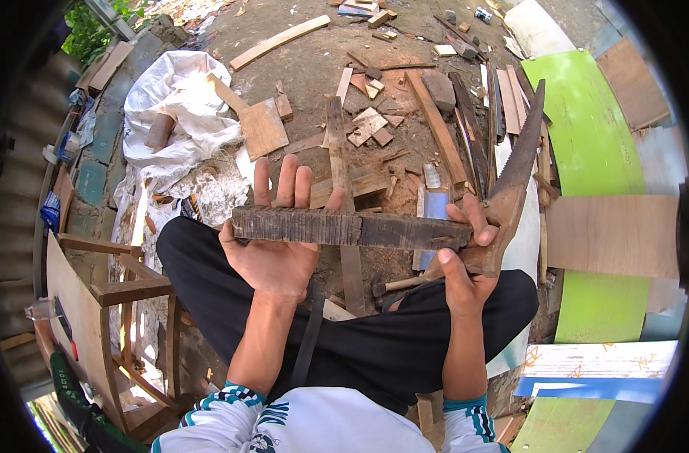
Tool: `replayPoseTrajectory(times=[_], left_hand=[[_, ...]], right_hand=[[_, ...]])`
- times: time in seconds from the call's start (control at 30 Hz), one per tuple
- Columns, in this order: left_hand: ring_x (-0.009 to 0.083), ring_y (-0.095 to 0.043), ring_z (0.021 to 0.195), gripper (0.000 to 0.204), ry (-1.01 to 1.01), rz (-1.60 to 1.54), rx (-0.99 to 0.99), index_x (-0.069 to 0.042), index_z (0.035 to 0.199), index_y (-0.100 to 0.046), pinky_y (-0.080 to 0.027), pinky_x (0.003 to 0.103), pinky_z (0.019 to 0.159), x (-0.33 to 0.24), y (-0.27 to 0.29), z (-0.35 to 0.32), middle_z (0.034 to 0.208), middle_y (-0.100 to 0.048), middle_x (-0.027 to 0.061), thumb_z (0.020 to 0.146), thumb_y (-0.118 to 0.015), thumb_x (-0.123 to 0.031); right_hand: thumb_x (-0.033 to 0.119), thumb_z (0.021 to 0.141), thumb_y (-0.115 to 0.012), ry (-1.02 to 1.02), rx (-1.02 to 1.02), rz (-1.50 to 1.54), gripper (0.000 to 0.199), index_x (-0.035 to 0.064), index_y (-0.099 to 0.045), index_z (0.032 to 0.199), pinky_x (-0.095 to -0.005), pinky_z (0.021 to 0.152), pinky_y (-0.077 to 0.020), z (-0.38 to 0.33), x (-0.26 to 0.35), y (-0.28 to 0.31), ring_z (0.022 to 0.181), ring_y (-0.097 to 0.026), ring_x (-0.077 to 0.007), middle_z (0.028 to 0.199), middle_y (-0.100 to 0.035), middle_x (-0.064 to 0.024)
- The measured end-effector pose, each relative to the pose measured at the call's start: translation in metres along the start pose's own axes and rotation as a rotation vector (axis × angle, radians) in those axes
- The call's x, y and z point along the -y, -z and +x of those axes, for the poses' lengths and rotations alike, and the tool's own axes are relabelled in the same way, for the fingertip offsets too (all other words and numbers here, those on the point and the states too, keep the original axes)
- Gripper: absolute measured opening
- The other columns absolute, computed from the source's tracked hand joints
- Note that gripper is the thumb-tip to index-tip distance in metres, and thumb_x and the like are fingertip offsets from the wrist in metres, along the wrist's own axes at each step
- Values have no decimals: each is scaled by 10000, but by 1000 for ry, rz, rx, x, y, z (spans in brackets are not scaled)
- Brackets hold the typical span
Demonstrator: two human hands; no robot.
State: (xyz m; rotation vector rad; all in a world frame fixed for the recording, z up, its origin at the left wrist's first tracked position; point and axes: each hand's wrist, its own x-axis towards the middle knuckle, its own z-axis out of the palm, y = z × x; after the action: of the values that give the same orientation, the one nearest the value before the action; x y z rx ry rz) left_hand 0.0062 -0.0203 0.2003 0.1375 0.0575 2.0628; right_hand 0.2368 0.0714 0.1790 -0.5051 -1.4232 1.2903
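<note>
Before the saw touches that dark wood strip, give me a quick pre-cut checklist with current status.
1. Left hand supports the wood strip from below, palm open: ok.
2. Right hand grips the strip's other end together with the saw handle: ok.
3. Strip resting on a solid support: not ok, it is held in the air above the lap.
4. Saw blade away from fingers, pointing upward and away: ok.
5. Cut line marked on the strip: cannot tell.
</note>
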Motion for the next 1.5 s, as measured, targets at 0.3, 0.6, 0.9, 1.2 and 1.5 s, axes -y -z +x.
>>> replayPoseTrajectory(times=[0.3, 0.6, 0.9, 1.2, 1.5], left_hand=[[305, -517, 1356, 704, 2, -25, 54, -176, 1511, -443, -230, 645, 1201, -6, 13, 2, 1526, -474, 124, 886, -457, -501], [263, -612, 1008, 474, -41, 21, -211, -68, 1223, -608, -454, 467, 1013, -13, 21, 3, 1097, -629, 59, 864, -508, -360], [239, -578, 1060, 442, -38, 142, -182, -86, 1230, -589, -469, 434, 1000, -19, 28, 2, 1121, -588, 39, 854, -546, -315], [267, -585, 1145, 394, 8, 262, -165, -127, 1210, -601, -525, 453, 917, -18, 22, 0, 1141, -625, 43, 897, -522, -353], [263, -585, 1228, 390, -12, 513, -220, -113, 1247, -583, -575, 402, 908, -19, 12, -13, 1319, -616, 71, 1011, -427, -381]], right_hand=[[-87, 857, -644, -17, -17, 62, 453, 125, -389, 1166, -471, 1126, -397, -4, -6, 4, 1390, -459, -333, 1520, -371, -321], [-138, 838, -583, 7, -1, 61, 476, 122, -388, 1185, -467, 1136, -400, -4, -8, 9, 1398, -459, -329, 1525, -360, -321], [-152, 831, -556, -69, -50, 95, 485, 96, -389, 1212, -473, 1140, -391, -2, -2, 7, 1405, -451, -334, 1518, -375, -327], [-99, 848, -557, -117, -132, 46, 488, 52, -405, 1287, -513, 1156, -360, 3, 2, 7, 1398, -441, -399, 1508, -403, -317], [-78, 803, -532, -247, -171, 76, 550, -57, -461, 1348, -463, 1169, -356, 9, 17, 1, 1385, -458, -327, 1480, -468, -256]])
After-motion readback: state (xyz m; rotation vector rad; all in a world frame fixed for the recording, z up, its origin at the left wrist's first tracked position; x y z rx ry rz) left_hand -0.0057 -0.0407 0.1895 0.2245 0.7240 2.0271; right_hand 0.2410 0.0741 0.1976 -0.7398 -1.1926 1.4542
